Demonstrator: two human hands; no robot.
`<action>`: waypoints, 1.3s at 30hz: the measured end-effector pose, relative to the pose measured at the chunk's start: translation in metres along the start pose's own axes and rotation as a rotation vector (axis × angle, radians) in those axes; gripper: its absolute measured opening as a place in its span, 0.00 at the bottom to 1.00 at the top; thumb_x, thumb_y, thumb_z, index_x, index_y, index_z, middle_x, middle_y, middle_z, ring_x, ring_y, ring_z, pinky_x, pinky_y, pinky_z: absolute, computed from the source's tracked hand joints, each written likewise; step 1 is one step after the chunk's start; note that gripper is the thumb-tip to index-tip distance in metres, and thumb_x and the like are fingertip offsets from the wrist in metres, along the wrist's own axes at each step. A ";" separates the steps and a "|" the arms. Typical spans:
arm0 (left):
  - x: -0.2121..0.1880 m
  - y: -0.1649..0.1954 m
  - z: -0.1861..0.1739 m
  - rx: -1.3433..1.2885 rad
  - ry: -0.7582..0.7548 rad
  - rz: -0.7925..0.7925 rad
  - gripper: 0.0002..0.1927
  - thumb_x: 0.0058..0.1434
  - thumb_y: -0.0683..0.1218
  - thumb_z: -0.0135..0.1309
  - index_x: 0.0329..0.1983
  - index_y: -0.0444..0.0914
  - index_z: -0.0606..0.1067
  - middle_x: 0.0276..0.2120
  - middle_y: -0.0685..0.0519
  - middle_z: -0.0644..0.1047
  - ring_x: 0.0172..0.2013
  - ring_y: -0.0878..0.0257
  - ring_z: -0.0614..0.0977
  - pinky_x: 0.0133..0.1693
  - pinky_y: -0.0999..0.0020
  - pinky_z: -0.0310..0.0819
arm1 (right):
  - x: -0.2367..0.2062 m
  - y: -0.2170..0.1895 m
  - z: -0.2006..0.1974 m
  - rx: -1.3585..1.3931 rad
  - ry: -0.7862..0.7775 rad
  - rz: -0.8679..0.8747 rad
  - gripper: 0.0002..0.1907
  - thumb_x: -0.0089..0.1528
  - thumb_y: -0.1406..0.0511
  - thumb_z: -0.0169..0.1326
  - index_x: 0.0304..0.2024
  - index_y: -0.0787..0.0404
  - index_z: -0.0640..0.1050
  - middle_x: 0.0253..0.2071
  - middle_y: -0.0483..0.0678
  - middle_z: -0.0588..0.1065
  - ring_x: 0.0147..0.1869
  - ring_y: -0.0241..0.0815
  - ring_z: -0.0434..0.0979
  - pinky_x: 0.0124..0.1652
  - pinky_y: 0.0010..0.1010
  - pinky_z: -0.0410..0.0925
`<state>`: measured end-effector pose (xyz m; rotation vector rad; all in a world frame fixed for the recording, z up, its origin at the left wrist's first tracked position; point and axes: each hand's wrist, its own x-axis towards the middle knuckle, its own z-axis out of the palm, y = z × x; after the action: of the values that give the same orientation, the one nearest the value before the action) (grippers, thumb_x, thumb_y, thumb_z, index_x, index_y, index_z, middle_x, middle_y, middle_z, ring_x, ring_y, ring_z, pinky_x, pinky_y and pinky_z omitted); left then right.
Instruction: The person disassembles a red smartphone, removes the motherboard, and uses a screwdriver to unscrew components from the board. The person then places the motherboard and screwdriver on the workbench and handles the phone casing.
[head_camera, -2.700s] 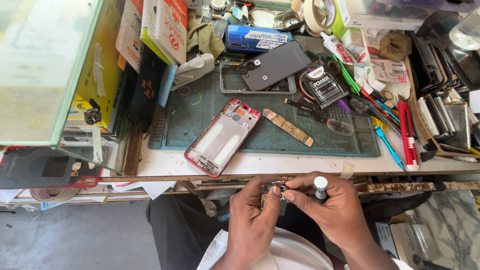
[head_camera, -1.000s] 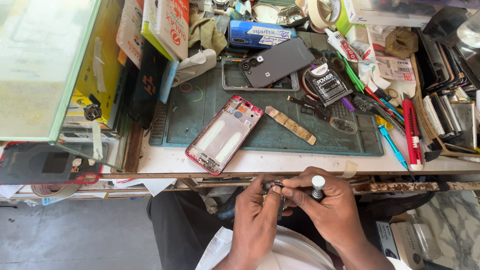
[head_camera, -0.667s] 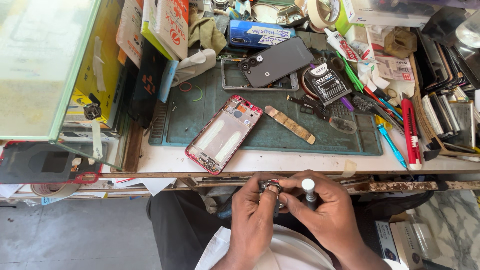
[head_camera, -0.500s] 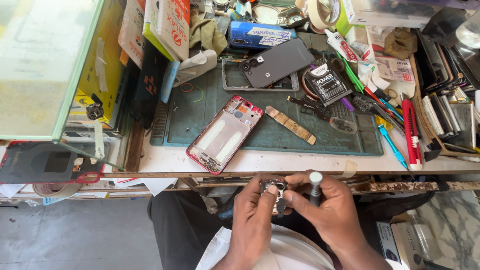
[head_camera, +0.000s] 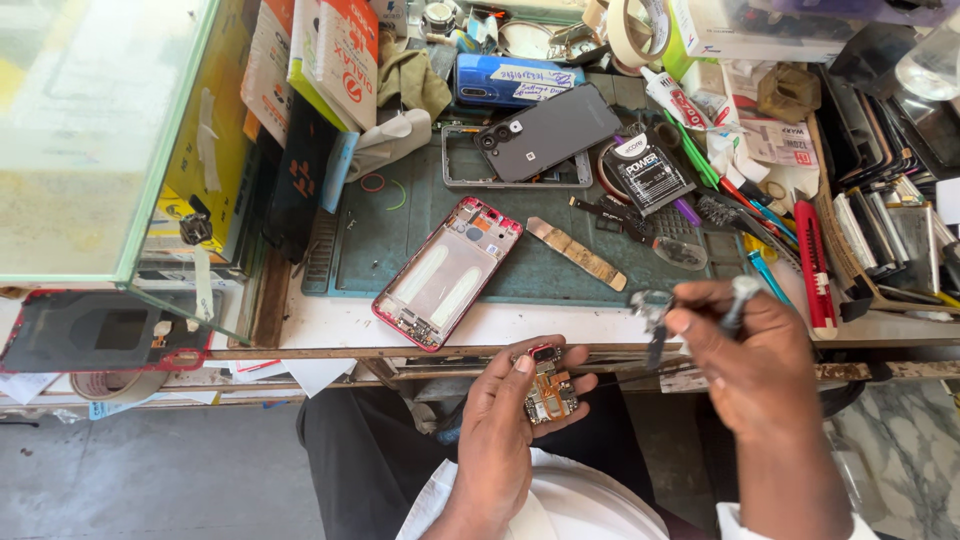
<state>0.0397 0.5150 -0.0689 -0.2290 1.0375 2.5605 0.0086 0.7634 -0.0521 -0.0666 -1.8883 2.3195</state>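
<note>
Glass of a display case (head_camera: 90, 130) fills the left side, with a dark phone back panel (head_camera: 100, 330) rimmed in red lying below it. Beside the case, boxes (head_camera: 330, 50) in white, green and yellow are stood on edge, a red label on the front one. On the green mat (head_camera: 400, 215) of the worktop (head_camera: 330, 325), three phone parts are counted: a red-framed phone shell (head_camera: 445, 272) lying open, a grey frame (head_camera: 460, 170) and a dark back cover (head_camera: 548, 130) laid over it. A blue phone (head_camera: 510, 80) is seen behind, and a black battery pack (head_camera: 650, 172) with a white label to the right. A red utility knife (head_camera: 815, 265) is laid at the right edge. A small circuit board (head_camera: 545, 385) is held below the worktop edge in the left hand (head_camera: 510, 430), fingers curled under it and thumb on top. The right hand (head_camera: 760, 360) is closed around a screwdriver (head_camera: 740, 300), a small metal piece (head_camera: 650, 305) pinched at the fingertips. Grey floor (head_camera: 150, 470) is seen beneath.
</note>
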 end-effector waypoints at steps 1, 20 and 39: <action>0.000 0.000 0.000 0.002 -0.001 0.005 0.22 0.71 0.52 0.39 0.59 0.35 0.72 0.50 0.45 0.82 0.48 0.56 0.86 0.47 0.58 0.84 | 0.005 -0.004 -0.002 -0.023 0.020 -0.011 0.13 0.59 0.76 0.64 0.47 0.67 0.82 0.30 0.46 0.77 0.24 0.25 0.66 0.25 0.15 0.58; -0.015 -0.005 0.009 0.084 0.034 -0.061 0.19 0.68 0.48 0.45 0.59 0.38 0.73 0.50 0.46 0.83 0.49 0.57 0.87 0.46 0.59 0.84 | 0.128 -0.065 0.012 -0.863 -0.044 -0.123 0.12 0.59 0.68 0.66 0.45 0.64 0.83 0.36 0.47 0.82 0.38 0.34 0.82 0.40 0.25 0.73; 0.004 0.025 0.014 0.150 0.093 0.147 0.21 0.57 0.38 0.62 0.55 0.33 0.73 0.43 0.46 0.84 0.37 0.63 0.87 0.35 0.67 0.87 | 0.026 -0.027 0.038 -0.372 -0.340 0.131 0.12 0.55 0.72 0.66 0.42 0.66 0.83 0.32 0.44 0.79 0.34 0.31 0.76 0.35 0.24 0.70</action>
<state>0.0262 0.5096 -0.0440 -0.2418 1.3206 2.6062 -0.0192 0.7360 -0.0164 0.1804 -2.5360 2.1303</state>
